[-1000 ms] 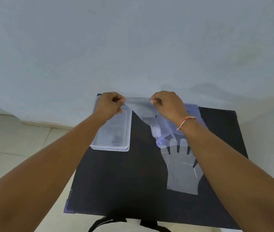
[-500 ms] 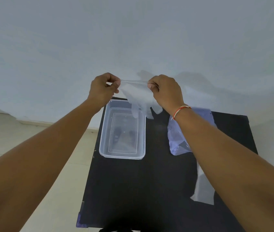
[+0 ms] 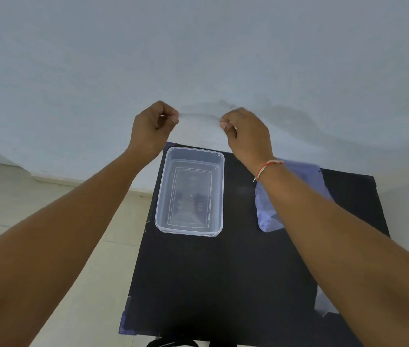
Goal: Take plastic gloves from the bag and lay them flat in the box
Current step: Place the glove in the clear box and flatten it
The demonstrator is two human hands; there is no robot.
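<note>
My left hand (image 3: pixel 153 128) and my right hand (image 3: pixel 246 136) are raised in front of the wall, each pinching one end of a thin clear plastic glove (image 3: pixel 199 115). The glove is stretched between them and is almost invisible against the wall. Below the hands, the clear rectangular box (image 3: pixel 161 196) stands open at the back left of the black table (image 3: pixel 223 284). The bluish plastic bag (image 3: pixel 267 216) lies to the right of the box, partly hidden under my right forearm. A second clear glove (image 3: pixel 323 306) lies flat at the table's right edge.
A pale wall stands right behind the table. Tiled floor (image 3: pixel 48 209) lies to the left, beyond the table's left edge. Something dark (image 3: pixel 173 343) shows just under the table's near edge.
Both hands lifted the glove out of the bag area and carried it up and left, above the box. The glove hung loosely half a second ago; now it is pulled taut.
</note>
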